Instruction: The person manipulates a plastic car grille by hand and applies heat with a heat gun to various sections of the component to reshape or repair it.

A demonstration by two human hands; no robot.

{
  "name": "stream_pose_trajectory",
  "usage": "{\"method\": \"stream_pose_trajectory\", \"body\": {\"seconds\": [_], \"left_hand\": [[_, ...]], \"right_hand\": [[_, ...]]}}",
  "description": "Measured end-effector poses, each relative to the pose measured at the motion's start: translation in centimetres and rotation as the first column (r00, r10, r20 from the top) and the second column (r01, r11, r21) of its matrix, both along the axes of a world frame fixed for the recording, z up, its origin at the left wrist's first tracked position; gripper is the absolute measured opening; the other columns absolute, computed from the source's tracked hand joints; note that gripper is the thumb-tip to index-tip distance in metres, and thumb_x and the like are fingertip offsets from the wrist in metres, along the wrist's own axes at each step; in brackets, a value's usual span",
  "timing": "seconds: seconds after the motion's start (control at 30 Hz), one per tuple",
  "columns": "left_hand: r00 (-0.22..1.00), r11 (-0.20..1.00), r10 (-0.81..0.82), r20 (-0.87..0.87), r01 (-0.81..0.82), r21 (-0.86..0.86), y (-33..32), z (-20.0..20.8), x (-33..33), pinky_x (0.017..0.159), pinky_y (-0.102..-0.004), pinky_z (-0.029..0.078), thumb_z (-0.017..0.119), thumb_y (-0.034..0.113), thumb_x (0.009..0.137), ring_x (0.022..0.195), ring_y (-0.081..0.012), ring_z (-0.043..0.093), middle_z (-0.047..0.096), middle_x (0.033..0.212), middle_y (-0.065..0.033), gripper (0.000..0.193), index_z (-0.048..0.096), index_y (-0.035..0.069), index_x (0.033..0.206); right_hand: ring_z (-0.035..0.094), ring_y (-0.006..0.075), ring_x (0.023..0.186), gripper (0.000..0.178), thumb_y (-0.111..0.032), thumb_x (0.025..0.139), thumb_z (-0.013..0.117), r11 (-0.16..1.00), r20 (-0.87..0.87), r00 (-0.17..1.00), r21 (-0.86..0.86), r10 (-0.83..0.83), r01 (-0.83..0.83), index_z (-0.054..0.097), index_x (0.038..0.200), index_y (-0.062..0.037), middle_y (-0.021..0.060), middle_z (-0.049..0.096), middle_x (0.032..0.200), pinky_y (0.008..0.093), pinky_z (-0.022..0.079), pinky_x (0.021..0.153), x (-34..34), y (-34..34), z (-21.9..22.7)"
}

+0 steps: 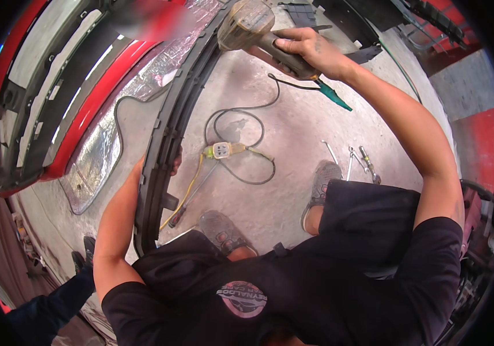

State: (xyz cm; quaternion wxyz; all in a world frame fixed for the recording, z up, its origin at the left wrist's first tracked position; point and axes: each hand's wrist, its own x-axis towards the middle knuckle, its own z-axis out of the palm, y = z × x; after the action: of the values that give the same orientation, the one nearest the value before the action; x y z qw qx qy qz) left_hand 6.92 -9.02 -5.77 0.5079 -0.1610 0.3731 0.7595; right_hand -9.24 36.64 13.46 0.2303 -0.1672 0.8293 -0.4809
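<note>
My right hand [319, 53] is wrapped round the grip of a dusty corded power tool [248, 26] with a thick rounded head. That head is at the far end of a long ribbed black plastic trim piece [172, 109]; I cannot tell whether they touch. The trim slants from the top middle down towards my lap. Lower along it, my left hand [176, 161] grips the trim from behind, with only some fingertips showing past its right edge. The tool's working end is hidden.
On the floor lie a socket block [221, 150] with looped dark cord and a yellow cable, a long-shafted screwdriver [179, 213], several wrenches [355, 162] and a teal pointed piece [334, 97]. A red bumper [74, 138] stands left on silvery sheeting [100, 167]. Another person's leg [57, 305] is lower left.
</note>
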Motion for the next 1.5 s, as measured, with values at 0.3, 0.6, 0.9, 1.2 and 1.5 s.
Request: {"method": "stream_pose_trajectory", "body": {"seconds": [0.3,0.6,0.9,1.2,1.5], "left_hand": [[1.000,0.996,-0.024,-0.007,0.025,0.090,-0.2,0.2,0.1,0.069,-0.0338,0.054,0.069,0.040,0.093,0.081,-0.0163,0.064,0.064,0.091,-0.0029,0.037,0.064,0.008,0.111],[0.994,0.995,0.094,0.054,-0.095,0.015,0.4,0.5,0.5,0.068,-0.0332,0.055,0.069,0.040,0.093,0.081,-0.0161,0.064,0.064,0.094,-0.0030,0.038,0.064,0.008,0.113],[0.999,0.998,0.034,0.007,-0.034,0.052,0.0,-0.2,0.5,0.068,-0.0327,0.055,0.069,0.041,0.093,0.082,-0.0157,0.064,0.064,0.095,-0.0021,0.039,0.063,0.009,0.114],[0.995,0.997,0.062,0.077,-0.064,0.035,0.1,0.2,0.6,0.068,-0.0327,0.054,0.069,0.041,0.093,0.081,-0.0160,0.062,0.063,0.093,-0.0021,0.039,0.064,0.008,0.111],[0.999,0.999,0.052,0.003,-0.052,0.011,0.6,0.8,1.0,0.064,-0.0323,0.051,0.067,0.041,0.094,0.078,-0.0156,0.061,0.062,0.090,-0.0019,0.036,0.064,0.009,0.109]], "right_hand": [[0.065,0.0126,0.084,0.049,-0.034,0.105,0.053,0.991,-0.017,0.993,-0.052,0.119,-0.119,0.059,0.134,0.0047,0.0080,0.069,0.099,0.0282,0.054,0.079,1.2,-1.1,0.1],[0.068,0.0162,0.088,0.045,-0.032,0.102,0.058,0.994,0.007,0.995,-0.038,-0.101,0.102,0.063,0.131,0.0027,0.0116,0.071,0.104,0.0311,0.055,0.079,0.0,0.0,-0.6],[0.067,0.0136,0.082,0.048,-0.033,0.104,0.052,0.996,-0.149,0.985,-0.012,0.090,-0.093,0.059,0.133,0.0044,0.0089,0.071,0.099,0.0285,0.056,0.077,0.9,-0.5,-1.5],[0.067,0.0154,0.087,0.048,-0.032,0.102,0.058,0.994,-0.065,0.993,-0.039,-0.100,0.098,0.060,0.136,0.0018,0.0110,0.071,0.100,0.0305,0.055,0.078,-0.4,0.5,-0.6],[0.066,0.0141,0.086,0.043,-0.030,0.101,0.059,0.963,-0.025,0.967,-0.099,-0.253,0.249,0.063,0.133,-0.0007,0.0094,0.071,0.100,0.0299,0.055,0.072,-1.9,1.9,-1.3]]}}
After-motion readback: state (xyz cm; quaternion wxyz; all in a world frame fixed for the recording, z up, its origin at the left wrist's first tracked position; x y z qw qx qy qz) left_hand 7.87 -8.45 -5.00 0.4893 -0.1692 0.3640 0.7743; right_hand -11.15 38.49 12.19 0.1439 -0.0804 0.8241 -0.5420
